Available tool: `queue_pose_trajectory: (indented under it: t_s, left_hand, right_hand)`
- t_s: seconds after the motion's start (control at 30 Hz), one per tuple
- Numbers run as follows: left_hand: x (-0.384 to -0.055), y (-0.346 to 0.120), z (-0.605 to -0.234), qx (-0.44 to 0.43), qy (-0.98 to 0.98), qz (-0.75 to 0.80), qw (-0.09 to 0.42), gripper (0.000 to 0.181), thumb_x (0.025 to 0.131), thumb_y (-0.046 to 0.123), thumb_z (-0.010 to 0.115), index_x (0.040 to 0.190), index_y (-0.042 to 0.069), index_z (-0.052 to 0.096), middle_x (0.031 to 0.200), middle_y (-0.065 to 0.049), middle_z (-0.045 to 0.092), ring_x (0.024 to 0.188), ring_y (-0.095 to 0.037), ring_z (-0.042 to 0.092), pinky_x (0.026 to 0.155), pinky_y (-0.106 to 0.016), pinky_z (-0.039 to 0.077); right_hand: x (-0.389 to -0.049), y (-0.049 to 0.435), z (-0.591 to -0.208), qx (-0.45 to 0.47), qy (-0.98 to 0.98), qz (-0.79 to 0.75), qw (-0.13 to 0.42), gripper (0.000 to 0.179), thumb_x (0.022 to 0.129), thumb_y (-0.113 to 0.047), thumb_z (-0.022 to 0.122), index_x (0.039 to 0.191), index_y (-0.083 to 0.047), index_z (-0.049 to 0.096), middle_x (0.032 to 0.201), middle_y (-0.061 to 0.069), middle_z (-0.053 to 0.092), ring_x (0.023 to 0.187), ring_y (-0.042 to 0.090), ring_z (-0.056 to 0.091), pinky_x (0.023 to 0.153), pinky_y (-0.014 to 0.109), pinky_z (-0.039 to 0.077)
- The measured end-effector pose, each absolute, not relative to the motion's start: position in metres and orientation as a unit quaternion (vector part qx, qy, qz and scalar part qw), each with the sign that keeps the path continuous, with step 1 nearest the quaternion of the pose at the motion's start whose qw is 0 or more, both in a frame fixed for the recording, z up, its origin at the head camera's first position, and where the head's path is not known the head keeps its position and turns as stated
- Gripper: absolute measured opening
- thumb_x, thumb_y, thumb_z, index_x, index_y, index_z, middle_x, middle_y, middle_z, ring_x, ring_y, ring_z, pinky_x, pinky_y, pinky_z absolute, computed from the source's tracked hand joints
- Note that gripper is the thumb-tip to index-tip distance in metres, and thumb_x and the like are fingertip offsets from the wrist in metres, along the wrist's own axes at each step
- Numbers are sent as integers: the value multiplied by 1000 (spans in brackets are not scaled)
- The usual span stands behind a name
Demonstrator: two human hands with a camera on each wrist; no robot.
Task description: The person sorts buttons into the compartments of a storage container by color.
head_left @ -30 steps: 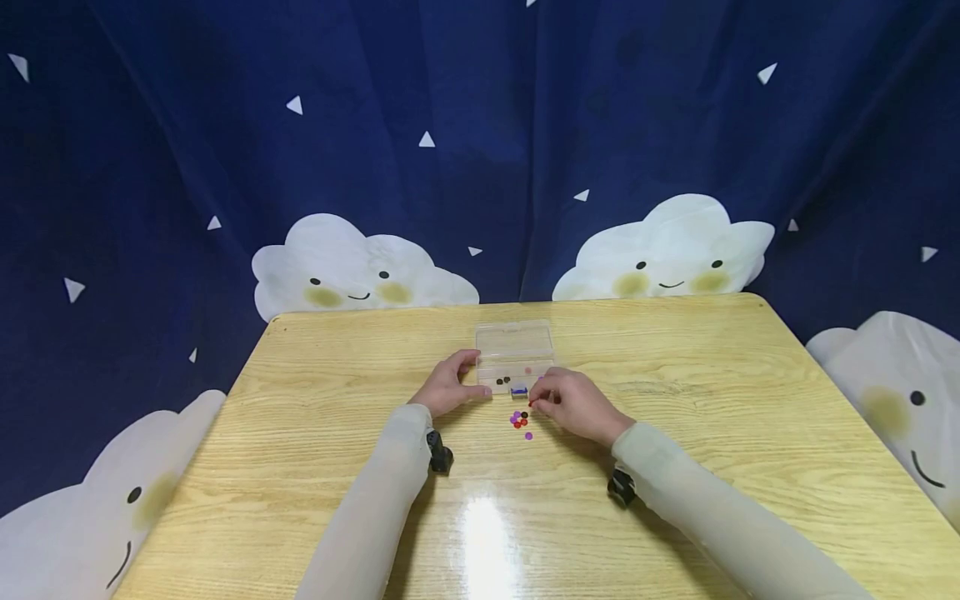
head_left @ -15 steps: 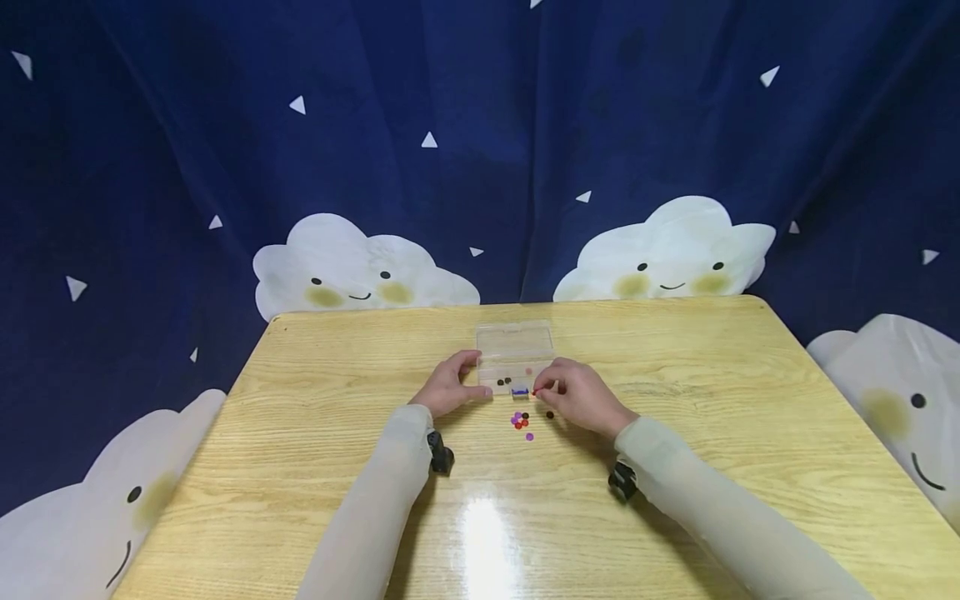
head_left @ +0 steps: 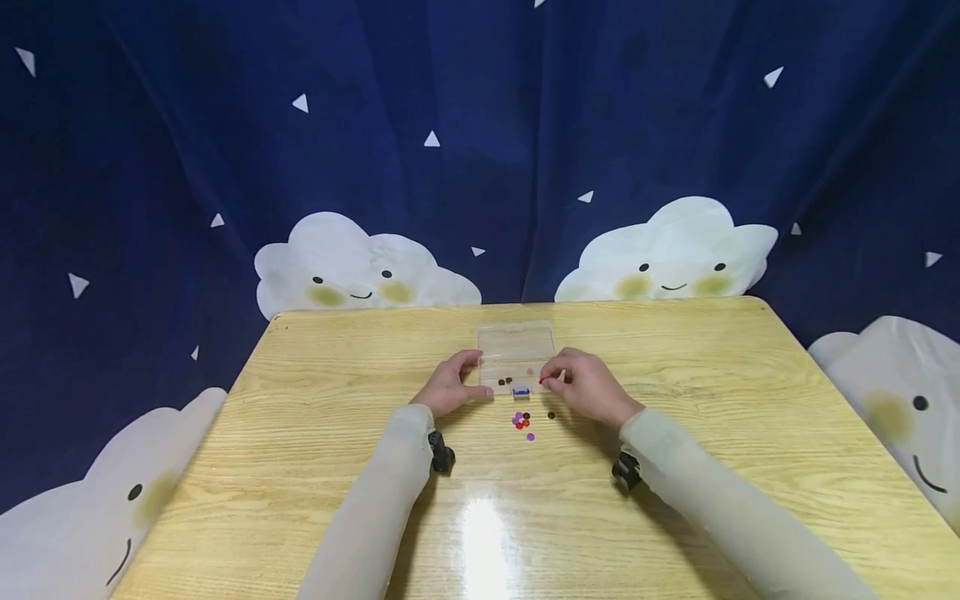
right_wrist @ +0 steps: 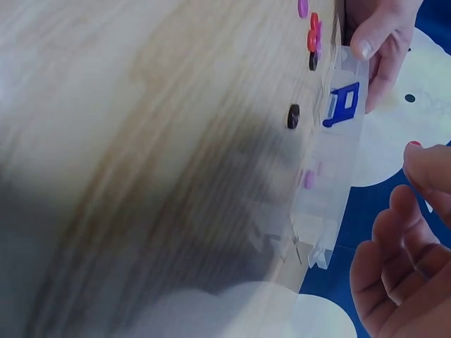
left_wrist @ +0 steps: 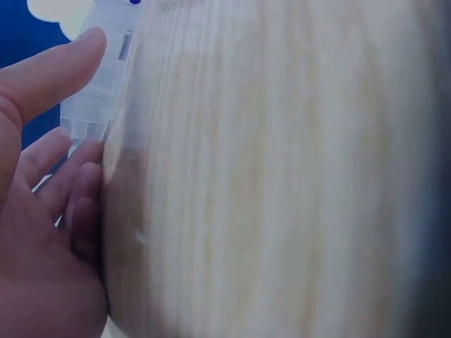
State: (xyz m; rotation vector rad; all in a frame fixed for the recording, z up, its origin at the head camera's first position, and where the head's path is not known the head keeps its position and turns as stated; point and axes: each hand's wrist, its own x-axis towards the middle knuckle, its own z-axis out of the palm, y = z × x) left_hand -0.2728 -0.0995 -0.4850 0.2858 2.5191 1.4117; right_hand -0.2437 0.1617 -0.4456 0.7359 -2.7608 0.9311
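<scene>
A clear plastic box (head_left: 492, 388) with a blue latch (head_left: 521, 392) lies on the table, its clear lid (head_left: 515, 339) folded back. My left hand (head_left: 447, 385) holds the box's left end, thumb at the front corner and fingers at the back. In the right wrist view that thumb presses the box's front wall. My right hand (head_left: 588, 387) pinches a small red button (head_left: 542, 381) above the box's right end. Two dark buttons (head_left: 505, 382) and a pinkish button (head_left: 530, 372) lie inside. A purple button (right_wrist: 309, 179) shows through the box's wall.
In front of the box, a cluster of red, purple and black buttons (head_left: 521, 421) lies on the wooden table (head_left: 360, 500). A lone purple button (head_left: 531, 437) and a black button (head_left: 551, 415) lie apart from it. Behind hangs a dark blue curtain (head_left: 480, 125).
My right hand has moved back and slightly right, carrying the red button from the box's front edge to over its right end. A black button has come into sight. My left hand stays put.
</scene>
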Motion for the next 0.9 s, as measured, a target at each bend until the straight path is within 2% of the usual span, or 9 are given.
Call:
queue_pose_trajectory:
  t_s: [0.6,0.9]
  left_hand:
    - [-275,-99,-486,100,863,481,115,79,81,22,83,149,14,44,144,-8,53,130,-28,48,115,-44,38]
    - [-274,-98,-487,97,865,478,114,79,81,21,83,149,14,44,144,-9,53,128,-28,48,114,-45,39]
  right_hand:
    - [-259,173,-442,219,-925,303,60,4,89,-11,71,88,-12,75,86,2,67,68,11,51,62,24,43]
    - [-265,175,-444,197,-933,299,40,5,90,-12,70,89,-13,75,88,3,68,73,14,54,68,27,45]
